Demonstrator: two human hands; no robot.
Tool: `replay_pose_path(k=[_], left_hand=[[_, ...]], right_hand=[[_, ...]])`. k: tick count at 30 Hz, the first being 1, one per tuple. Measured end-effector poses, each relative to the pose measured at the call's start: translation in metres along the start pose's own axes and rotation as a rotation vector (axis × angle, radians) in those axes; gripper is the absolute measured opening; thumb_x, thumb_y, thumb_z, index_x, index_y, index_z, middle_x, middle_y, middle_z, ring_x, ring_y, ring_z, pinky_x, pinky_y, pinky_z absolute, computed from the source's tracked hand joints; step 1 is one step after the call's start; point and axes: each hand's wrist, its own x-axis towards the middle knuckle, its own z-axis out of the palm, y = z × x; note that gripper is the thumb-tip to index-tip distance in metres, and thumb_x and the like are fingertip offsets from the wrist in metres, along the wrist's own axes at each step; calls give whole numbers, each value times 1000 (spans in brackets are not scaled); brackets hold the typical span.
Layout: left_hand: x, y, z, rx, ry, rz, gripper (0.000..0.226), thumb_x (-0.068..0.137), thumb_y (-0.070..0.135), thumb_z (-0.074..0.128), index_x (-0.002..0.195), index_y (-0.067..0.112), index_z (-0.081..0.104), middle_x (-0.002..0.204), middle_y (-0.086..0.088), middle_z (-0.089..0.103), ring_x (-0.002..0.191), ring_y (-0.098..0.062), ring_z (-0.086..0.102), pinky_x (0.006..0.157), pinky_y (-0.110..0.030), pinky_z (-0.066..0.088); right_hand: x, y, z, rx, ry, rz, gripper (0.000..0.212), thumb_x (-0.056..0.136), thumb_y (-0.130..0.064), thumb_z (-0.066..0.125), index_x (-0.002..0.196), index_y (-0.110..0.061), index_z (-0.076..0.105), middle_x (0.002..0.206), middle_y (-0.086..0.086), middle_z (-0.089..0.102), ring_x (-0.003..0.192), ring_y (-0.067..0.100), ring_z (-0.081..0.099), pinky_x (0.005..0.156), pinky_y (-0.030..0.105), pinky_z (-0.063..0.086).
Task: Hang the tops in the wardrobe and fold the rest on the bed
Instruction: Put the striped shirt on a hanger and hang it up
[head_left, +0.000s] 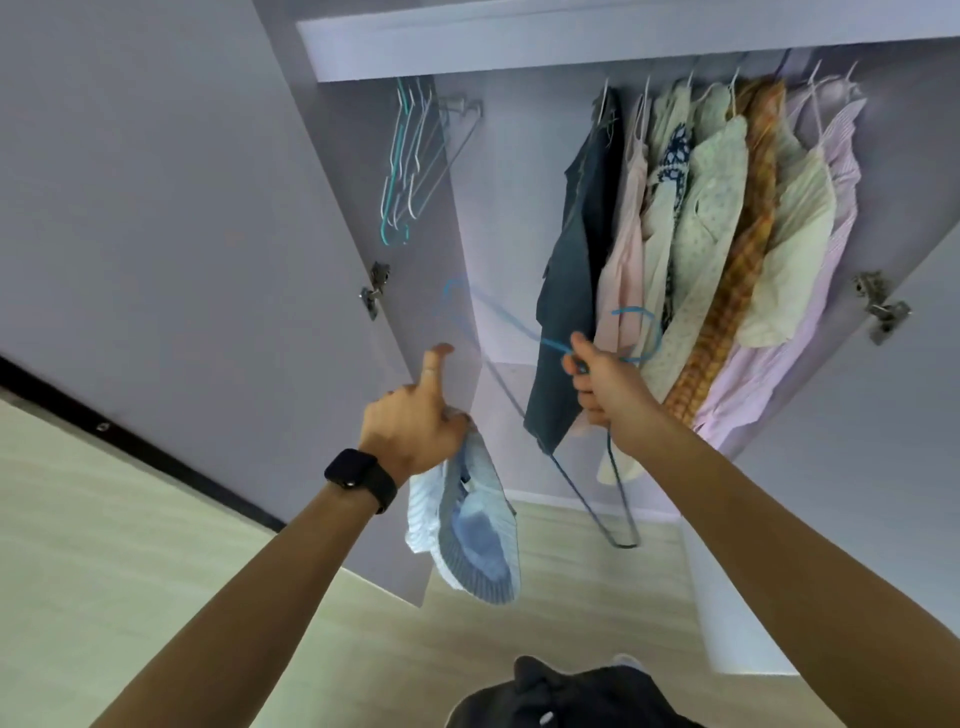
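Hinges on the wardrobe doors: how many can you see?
2. One hinge is on the left door, below the empty hangers; the other is on the right door, beside the hanging clothes. More may be out of view.

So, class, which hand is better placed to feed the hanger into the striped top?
Right: the right hand grips the blue hanger, while the left hand is occupied holding the striped top.
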Motion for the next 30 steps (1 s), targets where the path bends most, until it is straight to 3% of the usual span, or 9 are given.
replay_pose_path(k=[3,7,14,18,20,23,25,27,30], left_hand=[[6,0,-12,-13,94,-162,47,84,41,55,123,31,32,77,1,65,72,-35,61,67,-38,47],[15,8,-33,-6,58,-157,22,87,47,53,102,30,54,83,1,65,79,-30,61,69,-33,45],[33,27,-87,-346,83,-161,25,73,48,48,73,30,65,71,7,66,79,-23,59,71,-33,46],[34,5,-124,-405,170,-198,25,71,48,48,73,32,67,70,14,67,75,-10,60,64,-19,42],[31,-14,-136,-314,213,-224,23,74,46,51,76,30,68,76,12,69,80,-15,61,66,-24,43],[22,-28,-134,-75,189,-207,10,84,37,59,84,33,68,82,6,70,84,-26,63,69,-27,44],[16,-24,-122,2,232,-181,16,84,37,55,92,35,69,78,6,66,78,-28,63,66,-28,43],[13,-15,-111,58,275,-154,24,80,42,50,95,35,68,78,4,63,71,-27,57,64,-29,40],[17,0,-89,59,94,-191,36,79,58,44,97,36,65,94,-1,69,79,-26,55,69,-32,40]], right_hand=[[-15,-1,-8,320,21,-79,51,101,-42,49,54,-25,39,48,-8,21,38,9,16,38,24,10],[-36,-11,-2,679,-56,-237,52,97,-24,44,45,-25,39,46,-7,25,37,8,17,35,22,13],[-9,-14,33,609,63,-372,44,90,-6,50,49,-18,41,46,-4,30,40,5,25,39,17,21],[6,3,16,98,85,-479,35,69,-27,53,37,-18,43,40,-2,35,40,9,32,44,24,25],[9,2,-1,-228,71,-563,36,65,-37,53,40,-13,43,39,0,37,41,11,35,46,27,28],[9,-11,-9,-569,43,-739,36,72,-32,55,51,-8,39,42,1,35,44,13,35,46,38,32],[8,-21,-6,-868,46,-788,32,77,-28,56,62,-8,36,50,8,36,47,20,37,60,50,36],[3,-33,2,-1206,2,-755,37,81,-30,58,61,-7,36,51,8,38,52,24,41,65,51,38],[-7,-51,21,-1276,-171,-719,43,86,-32,62,53,-10,46,52,6,44,57,25,44,58,42,41]])
